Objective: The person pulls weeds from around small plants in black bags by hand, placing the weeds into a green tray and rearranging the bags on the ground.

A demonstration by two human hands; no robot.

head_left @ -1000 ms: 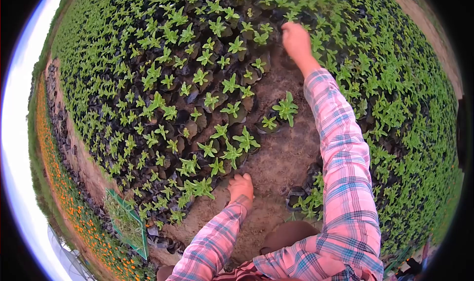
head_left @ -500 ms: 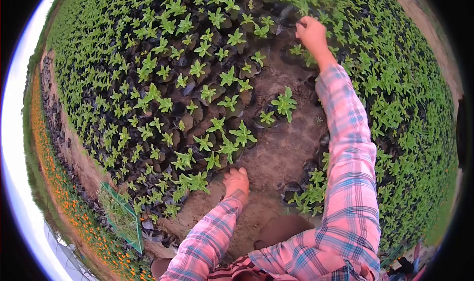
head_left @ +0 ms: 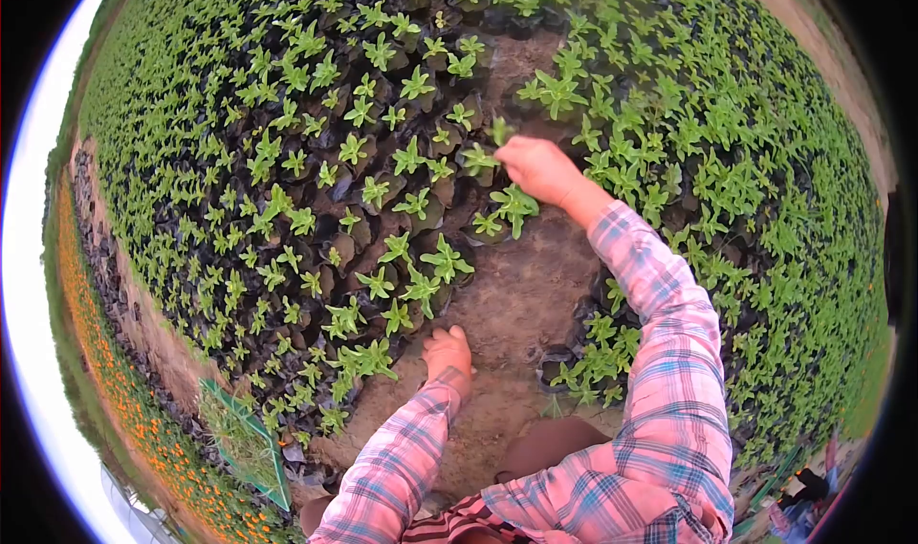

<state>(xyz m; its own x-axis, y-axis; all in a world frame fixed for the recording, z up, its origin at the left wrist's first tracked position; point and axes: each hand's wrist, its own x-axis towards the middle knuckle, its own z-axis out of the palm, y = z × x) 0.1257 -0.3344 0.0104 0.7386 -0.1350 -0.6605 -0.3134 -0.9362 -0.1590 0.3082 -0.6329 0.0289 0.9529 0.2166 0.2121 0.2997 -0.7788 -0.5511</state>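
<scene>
Since the previous half second, the right hand (head_left: 540,169) has been drawn back from the far end of the bare soil (head_left: 521,291) to its upper left edge. Two small seedlings (head_left: 478,160) are now seen at its fingertips, where none stood; they appear to have been brought along, so the work is judged to be mid-move, with nothing set down yet. Fingers of this hand are closed in a pinch, apparently on those seedlings; the exact grip point is hidden behind the hand.

The left hand (head_left: 448,353) is kept low at the near left edge of the soil, fingers loosely bent and close together, just beside the black bags (head_left: 406,329) of the left block. Whether anything is held there cannot be told.

The two seedlings are located at the soil's upper left edge, above a larger potted seedling (head_left: 516,206) and a smaller one (head_left: 488,224). Leaves are bright green, narrow and pointed, spread in a star; the upper of the two is blurred. Their bags cannot be clearly made out. Dense green plants (head_left: 708,147) are packed along the soil's right edge.
</scene>
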